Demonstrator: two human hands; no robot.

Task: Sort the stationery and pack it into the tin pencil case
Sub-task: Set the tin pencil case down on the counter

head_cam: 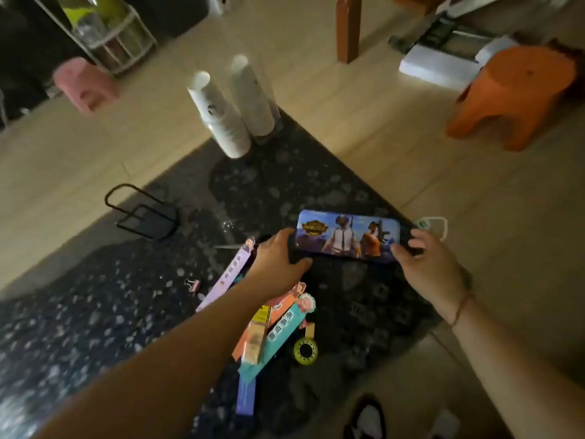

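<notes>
A closed tin pencil case (346, 237) with a blue printed lid lies on the dark speckled table (95, 312). My left hand (278, 256) grips its left end and my right hand (424, 261) grips its right end. Below the case lies a loose pile of stationery: a purple ruler (226, 275), a teal bookmark (278, 337), an orange bookmark (253, 335), a blue strip (245, 396), a roll of yellow tape (305, 351) and a small binder clip (193, 284). My left forearm covers part of the pile.
Two white bottles (221, 118) stand at the table's far corner. A black wire stand (142, 213) sits at the left edge. A small white-framed object (435, 226) lies past the case. On the floor are an orange stool (512, 93) and a pink stool (84, 82).
</notes>
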